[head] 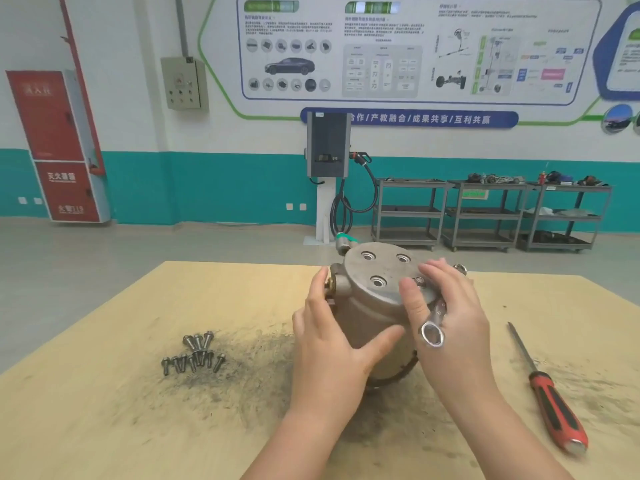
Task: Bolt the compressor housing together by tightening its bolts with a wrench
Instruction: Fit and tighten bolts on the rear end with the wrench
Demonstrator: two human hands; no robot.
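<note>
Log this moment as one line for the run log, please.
left hand: steadies compressor housing | right hand: holds wrench on housing top | loose bolts: on table | screwdriver: idle, right

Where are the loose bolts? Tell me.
In the head view, the loose bolts lie heaped on the wooden table, left of the compressor housing and the left hand.

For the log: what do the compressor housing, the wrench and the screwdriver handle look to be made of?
Compressor housing: dull grey cast metal, probably aluminium, going by its matte, slightly rough surface. Wrench: bright polished steel, likely chrome-plated, since the ring end shines. Screwdriver handle: red plastic with black inserts, possibly rubber; the shaft looks like dark bare steel.
</note>
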